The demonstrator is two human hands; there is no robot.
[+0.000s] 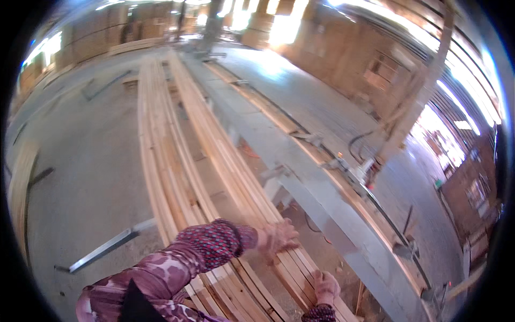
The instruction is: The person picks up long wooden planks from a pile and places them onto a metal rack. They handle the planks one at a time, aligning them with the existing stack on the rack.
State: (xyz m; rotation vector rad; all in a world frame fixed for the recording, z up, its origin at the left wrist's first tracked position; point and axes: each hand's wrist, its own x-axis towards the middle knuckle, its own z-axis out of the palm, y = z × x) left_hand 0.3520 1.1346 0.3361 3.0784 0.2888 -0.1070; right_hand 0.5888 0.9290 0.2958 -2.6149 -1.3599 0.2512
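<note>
A row of long, pale wooden strips [236, 177] lies side by side and runs from my body toward the far end. Slightly blurred, my left hand [277, 238] reaches across these strips, its fingers bent over their right side. Closer to me, my right hand [325, 287] is closed at the right edge of the same row, with its fingertips partly hidden. My left forearm in a patterned purple sleeve [209, 244] passes over a second group of long wooden strips [166, 161] on the left.
Along the right runs a long grey metal bench [322, 198] with clamps and a wooden strip on it. A slanted post [416, 107] with hoses stands beyond. A metal bar [102, 250] sticks out at lower left, near more strips [22, 188] on the floor.
</note>
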